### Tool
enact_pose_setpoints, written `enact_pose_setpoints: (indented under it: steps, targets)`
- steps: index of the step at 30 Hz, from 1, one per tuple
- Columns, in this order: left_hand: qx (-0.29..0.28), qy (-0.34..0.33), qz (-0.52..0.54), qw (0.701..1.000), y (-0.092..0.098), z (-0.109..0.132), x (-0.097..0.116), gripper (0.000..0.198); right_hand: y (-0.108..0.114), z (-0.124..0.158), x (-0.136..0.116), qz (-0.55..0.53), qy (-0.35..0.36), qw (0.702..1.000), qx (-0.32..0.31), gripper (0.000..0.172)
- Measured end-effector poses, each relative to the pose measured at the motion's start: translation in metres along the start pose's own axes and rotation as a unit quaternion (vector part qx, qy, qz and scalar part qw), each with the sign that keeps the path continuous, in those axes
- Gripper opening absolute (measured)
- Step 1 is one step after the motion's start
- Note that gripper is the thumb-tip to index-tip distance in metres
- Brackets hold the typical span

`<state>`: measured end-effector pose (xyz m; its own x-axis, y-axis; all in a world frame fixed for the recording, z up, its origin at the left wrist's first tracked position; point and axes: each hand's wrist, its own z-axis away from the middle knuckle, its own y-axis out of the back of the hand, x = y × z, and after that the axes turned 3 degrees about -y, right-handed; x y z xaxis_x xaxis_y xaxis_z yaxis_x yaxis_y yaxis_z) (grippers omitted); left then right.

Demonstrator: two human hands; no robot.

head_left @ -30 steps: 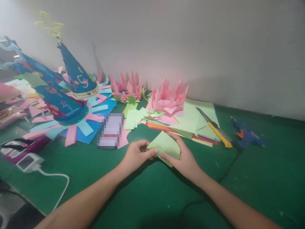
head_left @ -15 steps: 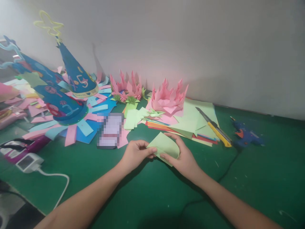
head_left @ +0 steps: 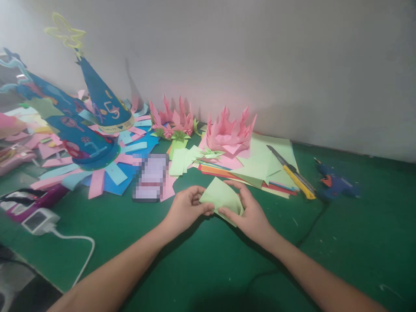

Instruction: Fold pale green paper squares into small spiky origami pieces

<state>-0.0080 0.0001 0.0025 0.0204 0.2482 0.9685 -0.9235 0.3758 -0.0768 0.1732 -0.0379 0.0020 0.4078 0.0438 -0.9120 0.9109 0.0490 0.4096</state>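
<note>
A piece of light green paper (head_left: 221, 195) is held up between both hands, its right side curling over. My left hand (head_left: 186, 208) pinches its left edge with thumb and fingers. On the other side, my right hand (head_left: 248, 210) grips the curled right side, thumb in front and fingers along the top edge. Just beyond the hands lies a stack of coloured paper sheets (head_left: 260, 173), with a pink paper crown (head_left: 229, 134) resting on it. Cut light green paper pieces (head_left: 182, 160) lie left of the stack.
A yellow utility knife (head_left: 297, 180) lies on the stack's right edge, beside a blue glue gun (head_left: 338, 186) with a cord. A pixelated phone (head_left: 151, 177) is at left. Blue cone hats (head_left: 100, 93), another pink crown (head_left: 173, 119) and a white-cabled plug (head_left: 40, 221) stand on the green table (head_left: 201, 268).
The paper's top corner has shifted slightly up and left, and its right side curls a little differently. Both hands stay nearly in place, still holding it.
</note>
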Motion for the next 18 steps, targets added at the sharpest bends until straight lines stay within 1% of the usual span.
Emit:
enact_pose_setpoints:
  steps: [4,7,10,12,13,15,16,18]
  targets:
    - [-0.007,0.009,0.021,1.000,0.002,-0.001,0.000,0.039,0.000,-0.001,-0.002,-0.001,0.011,1.000,0.006,0.051]
    - [-0.009,0.025,0.015,1.000,0.007,-0.004,0.002,0.041,0.002,-0.002,-0.003,-0.002,0.008,1.000,0.002,0.051]
    - [0.014,0.044,-0.018,0.999,0.018,-0.008,0.009,0.036,0.005,-0.003,-0.002,0.010,0.008,1.000,0.005,0.050]
    - [0.045,0.015,-0.042,0.998,0.025,-0.010,0.014,0.035,0.008,-0.004,0.000,0.023,0.019,0.999,0.018,0.050]
    - [0.067,-0.008,-0.046,0.997,0.028,-0.011,0.016,0.034,0.010,-0.004,0.001,0.032,0.025,0.999,0.024,0.050]
    - [0.089,-0.064,-0.044,0.993,0.029,-0.011,0.018,0.031,0.011,-0.005,0.002,0.056,0.031,0.998,0.024,0.052]
    - [0.085,-0.088,-0.046,0.991,0.028,-0.010,0.017,0.030,0.011,-0.005,0.002,0.066,0.030,0.997,0.012,0.053]
    - [0.040,-0.122,-0.059,0.990,0.023,-0.008,0.012,0.032,0.010,-0.005,0.000,0.075,0.026,0.997,-0.023,0.054]
